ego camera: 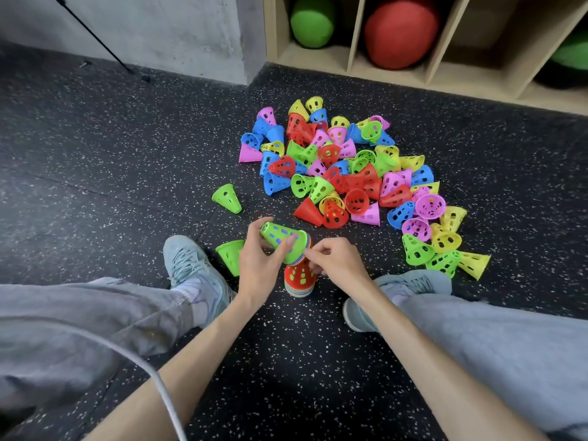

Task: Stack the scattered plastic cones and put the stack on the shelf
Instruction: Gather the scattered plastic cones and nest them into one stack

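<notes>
Seen from the head camera, you crouched on the speckled rubber floor (95, 138) with a small nested bundle of cones (284, 241), green on the outside, held tilted in your left hand (259, 265), thumb and fingers curled round its narrow end and side. Your right hand (334, 261) pinched at the bundle's layered rims, fingers curled on the coloured edges. Directly beneath, between your two pale blue sneakers (194, 268), stood the upright stack (299, 280), red on top with rainbow rims showing at its base. Two loose green cones lay apart from the rest: one (227, 198) on its side further out, one (231, 256) just beside your left hand. The main heap of scattered cones (350, 176) in blue, pink, yellow, red and green lay ahead and to the right, well short of the wooden shelf (432, 71), where a green ball (313, 20) and a red ball (401, 31) sat in separate compartments. The job looked early, with most cones unstacked. To seat this bundle well, you would likely have needed to turn it upright, square its open mouth over the red top and press down evenly, so that the rims sat flush, not jammed askew.
</notes>
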`<state>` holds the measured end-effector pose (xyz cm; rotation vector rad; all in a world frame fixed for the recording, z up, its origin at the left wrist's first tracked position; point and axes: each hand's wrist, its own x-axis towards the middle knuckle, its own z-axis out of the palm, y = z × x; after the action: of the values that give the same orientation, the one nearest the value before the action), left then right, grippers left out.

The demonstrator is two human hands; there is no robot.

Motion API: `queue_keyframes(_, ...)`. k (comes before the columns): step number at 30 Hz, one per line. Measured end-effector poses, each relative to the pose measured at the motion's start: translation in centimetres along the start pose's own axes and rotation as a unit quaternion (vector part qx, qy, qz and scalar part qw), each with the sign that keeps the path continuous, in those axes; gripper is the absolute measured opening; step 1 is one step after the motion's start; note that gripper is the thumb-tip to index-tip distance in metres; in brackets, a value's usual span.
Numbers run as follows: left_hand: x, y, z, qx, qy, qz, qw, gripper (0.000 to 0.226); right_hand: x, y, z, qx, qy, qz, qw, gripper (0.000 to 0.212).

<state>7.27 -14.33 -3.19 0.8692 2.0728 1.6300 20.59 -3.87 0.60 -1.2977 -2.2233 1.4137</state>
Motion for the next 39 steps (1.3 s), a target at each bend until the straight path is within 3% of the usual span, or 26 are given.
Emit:
queue_keyframes(7,-0.8,-1.8,0.2,0.078,-0.074,0.018,0.994,0.036,-0.7,2.0,0.6,-0.054,-0.050,0.056,0.996,0.024)
queue_keyframes(15,-1.2,-2.8,1.8,0.156,-0.147,0.021,0.977,0.039,-0.7,3.7,0.6,-0.075,-0.041,0.076,0.993,0.024)
queue_keyframes(21,-1.3,-3.8,2.7,0.173,-0.135,0.028,0.975,0.041,-0.5,4.7,0.6,-0.024,-0.023,0.085,0.996,0.010)
queue_keyframes(34,-0.9,-3.9,2.5,0.184,-0.164,0.036,0.968,0.042,0.4,5.8,1.7,0.006,-0.030,0.068,0.997,0.009)
queue_keyframes(39,-1.1,-4.3,2.3,0.161,-0.155,0.030,0.974,0.030,0.6,6.1,1.7,0.015,-0.021,0.067,0.997,0.009)
